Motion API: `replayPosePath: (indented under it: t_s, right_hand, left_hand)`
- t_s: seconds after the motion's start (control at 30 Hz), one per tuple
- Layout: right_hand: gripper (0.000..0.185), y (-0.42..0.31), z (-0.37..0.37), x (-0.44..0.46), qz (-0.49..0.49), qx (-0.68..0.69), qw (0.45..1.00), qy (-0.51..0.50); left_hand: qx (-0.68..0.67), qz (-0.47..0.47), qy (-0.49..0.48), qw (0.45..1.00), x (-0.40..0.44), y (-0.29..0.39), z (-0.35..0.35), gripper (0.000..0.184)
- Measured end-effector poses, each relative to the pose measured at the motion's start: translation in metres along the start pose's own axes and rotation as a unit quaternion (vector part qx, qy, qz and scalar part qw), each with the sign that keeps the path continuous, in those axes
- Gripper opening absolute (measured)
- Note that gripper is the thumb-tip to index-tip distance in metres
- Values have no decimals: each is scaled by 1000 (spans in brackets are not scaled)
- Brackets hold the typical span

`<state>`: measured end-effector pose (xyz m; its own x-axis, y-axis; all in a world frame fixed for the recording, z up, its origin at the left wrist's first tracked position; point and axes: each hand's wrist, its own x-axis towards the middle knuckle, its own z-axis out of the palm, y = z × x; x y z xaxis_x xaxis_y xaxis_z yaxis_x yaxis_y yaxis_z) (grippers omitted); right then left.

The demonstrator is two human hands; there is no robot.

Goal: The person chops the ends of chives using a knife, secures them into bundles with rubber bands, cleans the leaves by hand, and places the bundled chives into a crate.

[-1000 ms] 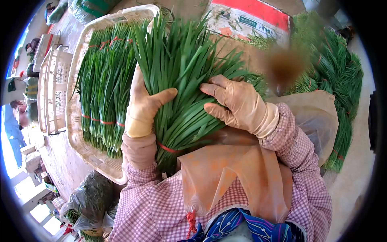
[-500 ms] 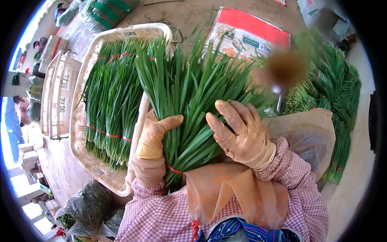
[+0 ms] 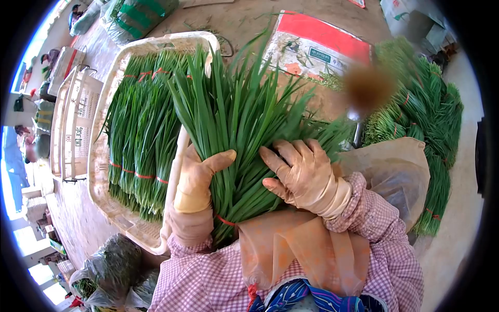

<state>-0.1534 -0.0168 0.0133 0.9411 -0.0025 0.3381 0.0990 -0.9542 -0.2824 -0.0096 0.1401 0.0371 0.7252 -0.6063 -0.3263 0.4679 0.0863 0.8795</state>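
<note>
A loose bunch of long green leaves [image 3: 234, 114], bound near its base by a red band, rests in front of my body. My left hand [image 3: 200, 174], gloved, is wrapped round its left side with the thumb across the leaves. On the right side of the bunch lies my right hand [image 3: 304, 177], also gloved, its fingers spread and touching the leaves. To the left, a white plastic basket [image 3: 92, 171] holds several banded green bundles [image 3: 143, 130] in a row.
More banded bundles [image 3: 436, 119] are piled at the right. A red and white sack [image 3: 322, 44] lies ahead. White crates [image 3: 78, 119] stand at the far left, with filled plastic bags [image 3: 112, 265] at the lower left. People are in the far-left background.
The basket and my left hand appear lower and farther right than a second ago. My right hand has lifted its fingers from the leaves, then come back down on them.
</note>
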Motion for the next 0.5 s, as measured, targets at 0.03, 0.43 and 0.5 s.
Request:
replayPosePath:
  t_s: [0.03,0.43,0.5]
  right_hand:
    - [49,5,-5,3,1,-3,1000,3]
    - [64,70,-1,29,-41,-31,996,68]
    - [63,70,4,23,-69,-63,991,97]
  left_hand:
    - [5,5,-4,1000,-5,7,3,54]
    - [518,375,-349,685,-16,68,39,76]
    - [617,394,-230,641,-21,89,29,84]
